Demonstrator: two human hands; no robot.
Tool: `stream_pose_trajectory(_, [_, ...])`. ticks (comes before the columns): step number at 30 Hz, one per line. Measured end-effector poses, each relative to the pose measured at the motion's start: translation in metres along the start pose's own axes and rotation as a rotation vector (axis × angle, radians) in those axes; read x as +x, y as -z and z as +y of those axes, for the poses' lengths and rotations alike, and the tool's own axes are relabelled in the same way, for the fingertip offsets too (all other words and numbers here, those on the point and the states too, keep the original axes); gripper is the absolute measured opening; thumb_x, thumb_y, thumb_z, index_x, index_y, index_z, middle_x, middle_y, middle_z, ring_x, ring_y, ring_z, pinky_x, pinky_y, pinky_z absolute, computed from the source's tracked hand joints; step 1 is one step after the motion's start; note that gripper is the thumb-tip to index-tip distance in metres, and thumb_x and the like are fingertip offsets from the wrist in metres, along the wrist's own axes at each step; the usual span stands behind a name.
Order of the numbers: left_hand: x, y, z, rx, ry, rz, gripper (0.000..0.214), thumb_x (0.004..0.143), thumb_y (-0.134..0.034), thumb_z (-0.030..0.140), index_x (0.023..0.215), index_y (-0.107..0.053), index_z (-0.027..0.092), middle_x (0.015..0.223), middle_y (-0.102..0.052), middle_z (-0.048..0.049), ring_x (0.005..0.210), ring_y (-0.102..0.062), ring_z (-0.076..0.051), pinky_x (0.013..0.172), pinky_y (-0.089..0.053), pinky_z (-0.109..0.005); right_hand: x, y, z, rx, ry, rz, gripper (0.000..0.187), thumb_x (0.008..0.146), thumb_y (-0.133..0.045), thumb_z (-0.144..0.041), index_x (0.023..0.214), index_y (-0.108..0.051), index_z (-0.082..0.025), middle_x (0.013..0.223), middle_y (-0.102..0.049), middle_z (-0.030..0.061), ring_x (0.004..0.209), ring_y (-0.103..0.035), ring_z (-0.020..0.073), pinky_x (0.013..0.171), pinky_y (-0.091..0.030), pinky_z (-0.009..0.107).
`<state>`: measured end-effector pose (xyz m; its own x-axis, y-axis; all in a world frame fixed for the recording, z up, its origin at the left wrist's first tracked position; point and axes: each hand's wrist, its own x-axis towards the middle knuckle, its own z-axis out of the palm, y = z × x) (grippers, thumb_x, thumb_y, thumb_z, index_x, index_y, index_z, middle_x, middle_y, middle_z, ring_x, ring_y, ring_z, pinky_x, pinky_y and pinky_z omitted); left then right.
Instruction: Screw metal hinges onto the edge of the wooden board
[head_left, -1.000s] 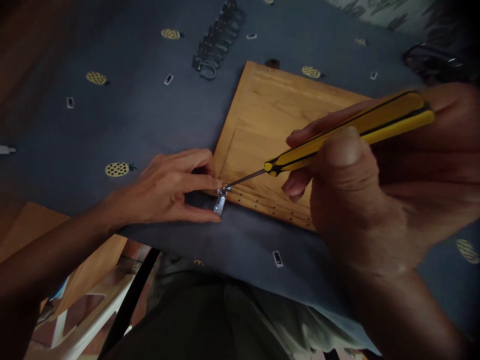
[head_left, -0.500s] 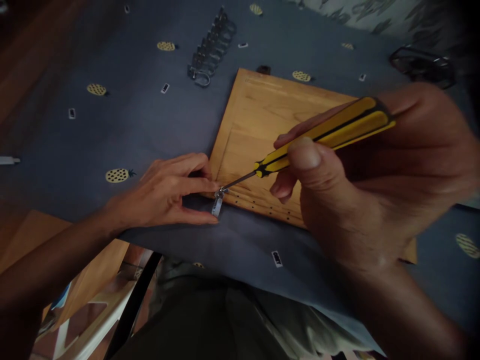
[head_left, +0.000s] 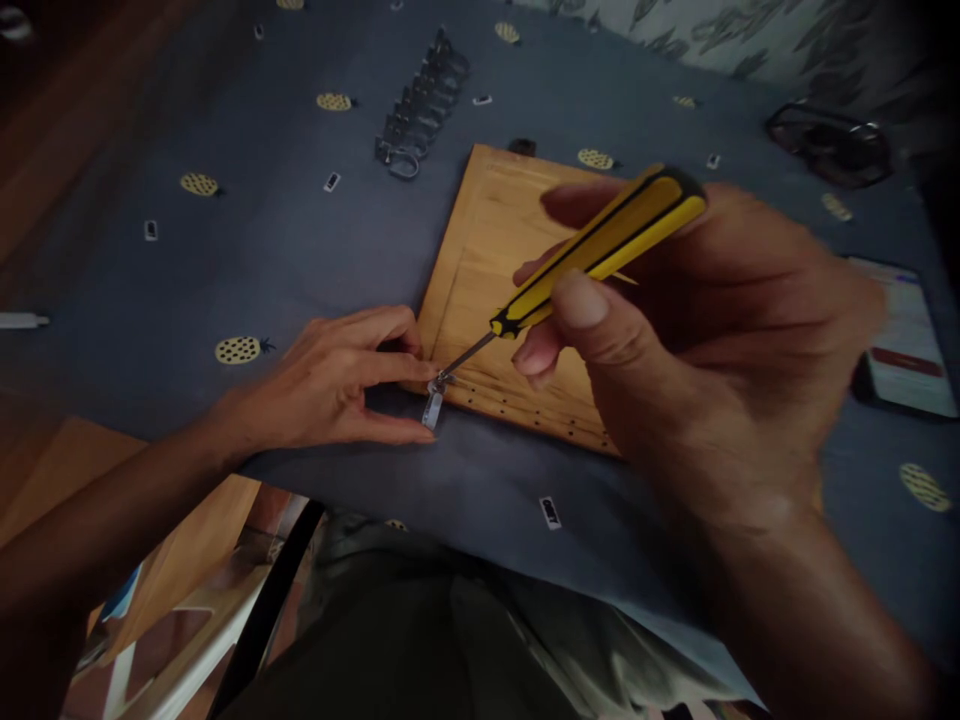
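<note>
Your right hand [head_left: 712, 390] grips a screwdriver [head_left: 600, 250]; your left hand [head_left: 337, 378] pinches a metal bracket [head_left: 433, 409], eight o'clock on the board [head_left: 484, 262].

Both hands in view, arms bare. Left forearm [head_left: 142, 490] enters from the left edge, angling up to the wrist [head_left: 236, 415]; left hand [head_left: 326, 375] low, back of hand up, thumb [head_left: 397, 430] and index finger [head_left: 394, 368] stretched forward in a pinch, gap between them, another finger bent above. Right forearm [head_left: 825, 610] comes up from bottom right; right hand [head_left: 697, 360] raised, larger in view, closed in a grip, thumb [head_left: 615, 325] bent across the near side, fingertips [head_left: 538, 352] opposite. Hands apart.
</note>
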<state>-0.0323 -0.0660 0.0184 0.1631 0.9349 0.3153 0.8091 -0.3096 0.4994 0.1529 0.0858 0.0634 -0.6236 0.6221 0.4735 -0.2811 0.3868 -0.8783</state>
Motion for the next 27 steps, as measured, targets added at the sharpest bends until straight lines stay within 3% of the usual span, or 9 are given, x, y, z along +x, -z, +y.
stream_pose_trajectory(5, [0.000, 0.000, -0.001, -0.012, -0.009, -0.006, 0.036, 0.100, -0.072, 0.053, 0.115, -0.077, 0.021, 0.105, -0.068, -0.0084, 0.090, -0.069, -0.022, 0.070, -0.056, -0.034, 0.002, -0.006, -0.001, 0.084, 0.027, 0.028, 0.020, 0.079, -0.095, -0.035, 0.080, -0.076, -0.031, 0.086, -0.079, -0.0058, 0.044, -0.063, 0.0132, 0.041, -0.057, 0.030])
stream_pose_trajectory(9, [0.000, 0.000, -0.002, -0.007, -0.018, 0.010, 0.032, 0.102, -0.070, 0.052, 0.116, -0.076, 0.024, 0.105, -0.069, -0.0078, 0.090, -0.069, -0.021, 0.070, -0.056, -0.033, 0.004, -0.005, 0.003, 0.150, 0.089, -0.036, 0.030, 0.071, -0.100, -0.029, 0.077, -0.071, -0.029, 0.075, -0.076, -0.0064, 0.042, -0.062, 0.0145, 0.037, -0.054, 0.030])
stream_pose_trajectory(16, [0.000, 0.001, 0.001, -0.011, 0.007, -0.013, 0.035, 0.100, -0.074, 0.048, 0.117, -0.078, 0.019, 0.105, -0.068, -0.0088, 0.089, -0.068, -0.020, 0.072, -0.054, -0.032, -0.003, 0.005, -0.002, 0.055, 0.015, -0.100, 0.022, 0.090, -0.085, -0.022, 0.110, -0.083, -0.030, 0.099, -0.080, -0.0021, 0.056, -0.071, 0.0116, 0.057, -0.064, 0.029])
stream_pose_trajectory(19, [-0.001, 0.000, 0.001, -0.006, 0.005, -0.001, 0.035, 0.100, -0.074, 0.048, 0.115, -0.079, 0.017, 0.104, -0.068, -0.0088, 0.091, -0.069, -0.020, 0.073, -0.054, -0.032, -0.004, 0.004, -0.005, 0.070, -0.019, -0.077, 0.018, 0.083, -0.092, -0.023, 0.097, -0.083, -0.028, 0.096, -0.079, -0.0025, 0.054, -0.069, 0.0109, 0.054, -0.062, 0.027])
stream_pose_trajectory(22, [-0.002, -0.001, -0.001, -0.006, 0.001, 0.006, 0.037, 0.100, -0.072, 0.051, 0.116, -0.078, 0.018, 0.108, -0.070, -0.0094, 0.093, -0.070, -0.021, 0.076, -0.056, -0.033, -0.003, 0.001, -0.006, 0.138, -0.051, -0.061, 0.027, 0.071, -0.101, -0.028, 0.084, -0.077, -0.027, 0.091, -0.080, -0.0048, 0.050, -0.066, 0.0113, 0.045, -0.058, 0.027])
stream_pose_trajectory(27, [-0.001, 0.001, -0.001, -0.009, 0.008, -0.015, 0.035, 0.101, -0.070, 0.053, 0.115, -0.078, 0.022, 0.111, -0.071, -0.0092, 0.094, -0.071, -0.022, 0.077, -0.059, -0.033, -0.004, 0.001, -0.007, 0.184, -0.097, -0.072, 0.029, 0.076, -0.097, -0.043, 0.087, -0.075, -0.029, 0.091, -0.081, -0.0056, 0.053, -0.069, 0.0113, 0.050, -0.062, 0.025])
